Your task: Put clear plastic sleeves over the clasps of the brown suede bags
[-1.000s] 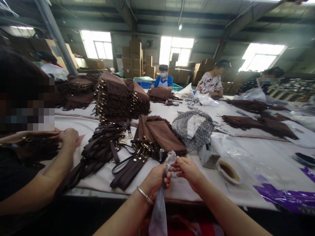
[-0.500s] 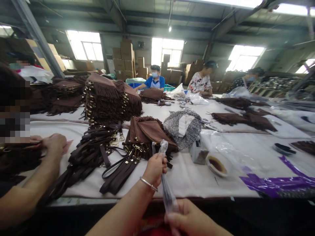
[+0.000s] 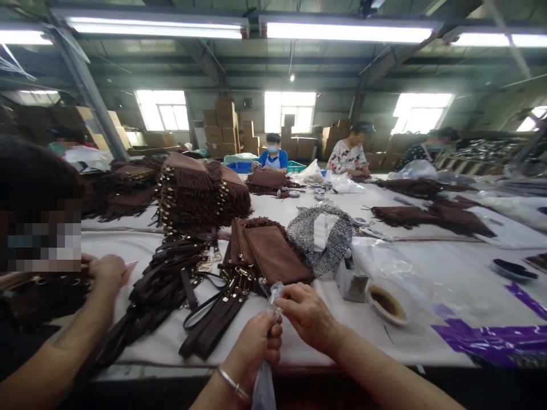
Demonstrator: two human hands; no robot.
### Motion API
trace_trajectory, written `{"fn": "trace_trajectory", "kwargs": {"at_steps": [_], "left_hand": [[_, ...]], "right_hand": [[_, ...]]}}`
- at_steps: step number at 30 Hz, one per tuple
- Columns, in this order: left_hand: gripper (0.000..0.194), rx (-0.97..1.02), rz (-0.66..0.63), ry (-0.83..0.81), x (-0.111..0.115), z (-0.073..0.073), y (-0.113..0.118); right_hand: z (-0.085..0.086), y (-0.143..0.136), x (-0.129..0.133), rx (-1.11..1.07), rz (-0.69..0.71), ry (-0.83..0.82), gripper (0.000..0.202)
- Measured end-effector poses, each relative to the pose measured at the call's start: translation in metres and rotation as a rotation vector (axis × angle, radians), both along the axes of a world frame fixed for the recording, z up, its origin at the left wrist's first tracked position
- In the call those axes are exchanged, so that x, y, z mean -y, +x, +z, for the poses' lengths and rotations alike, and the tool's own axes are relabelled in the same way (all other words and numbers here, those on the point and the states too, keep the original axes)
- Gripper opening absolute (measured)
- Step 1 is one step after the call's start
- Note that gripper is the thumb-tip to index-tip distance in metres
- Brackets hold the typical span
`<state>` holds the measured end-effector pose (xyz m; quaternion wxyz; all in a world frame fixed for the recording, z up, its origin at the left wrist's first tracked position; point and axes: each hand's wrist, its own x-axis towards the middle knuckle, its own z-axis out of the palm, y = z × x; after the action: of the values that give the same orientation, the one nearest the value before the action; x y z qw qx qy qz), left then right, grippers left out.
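Translucent plastic [image 3: 264,387] runs through the closed left grip [image 3: 257,339], its crumpled top poking out above the fist and its length hanging below, at the near edge of a white-covered table [image 3: 273,209]. Bent fingers of the right grip [image 3: 313,313] meet that top; how tightly they close on it cannot be told. A silver bangle [image 3: 233,382] circles the wrist below the left grip. Just beyond both, brown pouches [image 3: 280,253] lie overlapping; dark straps [image 3: 160,285] with gold clasps spread left of the grip, fringed bags [image 3: 188,171] stacked behind them. Beyond the right grip rests a speckled ring of cloth [image 3: 299,236], with a grey box [image 3: 352,283] and a round roll [image 3: 387,303] to the grip's right. Purple plastic [image 3: 487,340] lies farther right. Well left of the grip is a co-worker's hand [image 3: 106,270]; far across the table, a person in blue [image 3: 273,162].
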<state>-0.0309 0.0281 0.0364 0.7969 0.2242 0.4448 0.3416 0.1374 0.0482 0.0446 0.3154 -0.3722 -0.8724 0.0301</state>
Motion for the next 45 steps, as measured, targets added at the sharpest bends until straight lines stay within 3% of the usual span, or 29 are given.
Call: {"fn": "trace_trajectory", "kwargs": {"at_steps": [5,8,11,13,19,22,24,29,31,34,38,45], "left_hand": [[0.029,-0.102,-0.021,0.088,0.004,-0.008,-0.005],[0.037,-0.344,-0.006,0.374,0.01,-0.016,-0.005],[0.033,-0.616,0.029,0.733,0.012,-0.02,-0.004],[0.028,-0.714,0.018,0.814,0.012,-0.021,-0.004],[0.028,-0.667,-0.032,0.694,0.01,-0.023,-0.004],[0.027,-0.622,0.005,0.659,0.011,-0.022,-0.004],[0.027,-0.479,0.001,0.546,0.012,-0.021,-0.005],[0.037,0.181,-0.103,0.158,0.01,-0.018,-0.017],[0.042,0.277,-0.092,0.081,0.009,-0.02,-0.019],[0.043,0.148,-0.049,0.089,0.009,-0.026,-0.015],[0.047,-0.046,-0.039,0.232,0.009,-0.034,-0.004],[0.053,-0.128,0.008,0.16,0.014,-0.026,0.0]], "right_hand": [[0.004,-0.01,-0.016,0.19,0.084,0.053,0.016],[0.013,-0.009,-0.019,0.317,0.135,0.037,0.01],[0.023,-0.011,-0.021,0.438,0.125,0.02,0.006],[0.028,-0.014,-0.022,0.497,0.111,0.005,0.005],[0.033,-0.021,-0.029,0.536,0.163,-0.017,0.023],[0.031,-0.021,-0.035,0.538,0.242,0.012,0.008],[0.027,-0.02,-0.038,0.458,0.258,0.035,0.011],[0.018,-0.016,-0.034,0.21,0.245,0.051,0.021],[0.013,-0.015,-0.032,0.182,0.232,0.07,0.02],[0.004,-0.013,-0.032,0.2,0.212,0.099,0.017],[-0.003,-0.011,-0.033,0.2,0.193,0.082,0.015],[0.008,0.008,-0.009,0.051,0.083,-0.036,0.024]]}}
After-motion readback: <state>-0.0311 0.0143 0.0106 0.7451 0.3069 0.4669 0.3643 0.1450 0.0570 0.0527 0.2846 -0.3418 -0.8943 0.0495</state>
